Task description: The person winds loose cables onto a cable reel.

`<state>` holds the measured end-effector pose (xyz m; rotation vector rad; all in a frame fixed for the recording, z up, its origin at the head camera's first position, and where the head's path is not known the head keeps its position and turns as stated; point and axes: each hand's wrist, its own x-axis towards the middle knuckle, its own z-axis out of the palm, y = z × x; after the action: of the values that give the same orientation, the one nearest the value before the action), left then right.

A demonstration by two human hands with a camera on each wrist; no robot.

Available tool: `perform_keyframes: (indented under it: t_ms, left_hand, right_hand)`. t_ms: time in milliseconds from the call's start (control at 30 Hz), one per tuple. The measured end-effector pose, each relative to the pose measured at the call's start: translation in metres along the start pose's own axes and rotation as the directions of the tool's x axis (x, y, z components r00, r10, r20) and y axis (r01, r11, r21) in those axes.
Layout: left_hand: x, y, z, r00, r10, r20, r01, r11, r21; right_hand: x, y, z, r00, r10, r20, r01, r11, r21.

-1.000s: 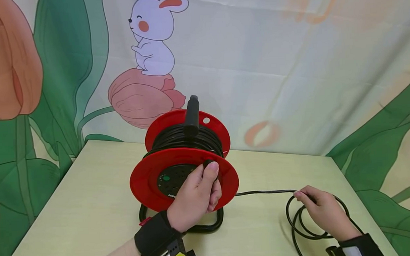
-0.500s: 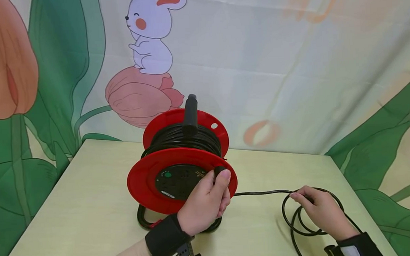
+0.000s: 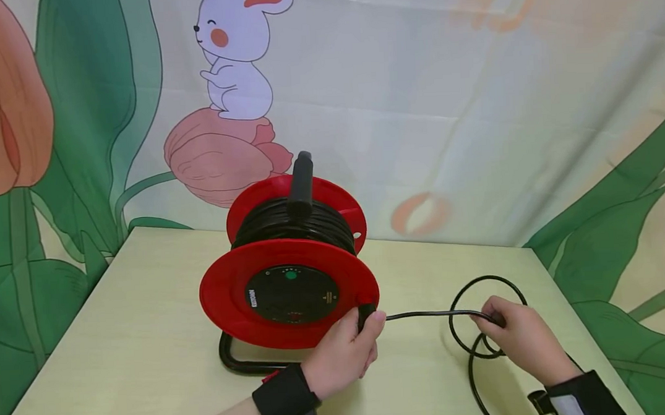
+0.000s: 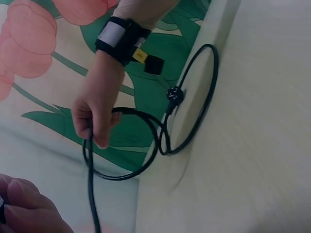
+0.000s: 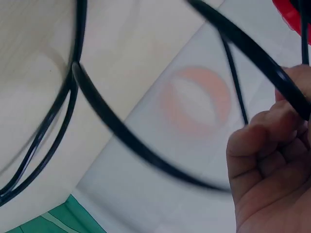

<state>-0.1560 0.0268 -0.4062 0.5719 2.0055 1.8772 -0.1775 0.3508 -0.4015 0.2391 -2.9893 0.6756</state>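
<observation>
A red cable reel, wound with black cable, stands on its black metal frame. My left hand grips the black crank knob at the lower right of the reel's front disc. From behind that hand a taut stretch of cable runs right into my right hand, whose fingers and thumb pinch it. Loose loops of cable hang about the right hand. In the left wrist view, a black plug shows at the cable's end by the table edge.
The reel's black carrying handle sticks up toward the back. A pale wooden table lies beneath everything. Behind it hangs a cloth backdrop printed with a rabbit and flowers. Each wrist wears a black band.
The reel has turned clockwise, its crank knob swinging down and right with my left hand. My right hand stays nearly in place, while the loops beside it have shifted and risen slightly.
</observation>
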Motion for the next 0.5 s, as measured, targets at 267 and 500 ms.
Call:
perform_keyframes:
  t_ms: [267,500]
  left_hand:
    - [-0.009,-0.035,-0.002,0.986,-0.167,-0.013,0.167,0.986,-0.014]
    - [-0.02,-0.06,-0.015,0.976,-0.22,0.002,0.22,0.976,-0.003]
  right_hand:
    - [-0.003,0.008,-0.009,0.992,-0.077,-0.097,0.074,0.997,-0.032]
    - [-0.007,0.005,-0.013,0.992,-0.077,-0.099,0.08,0.996,0.032]
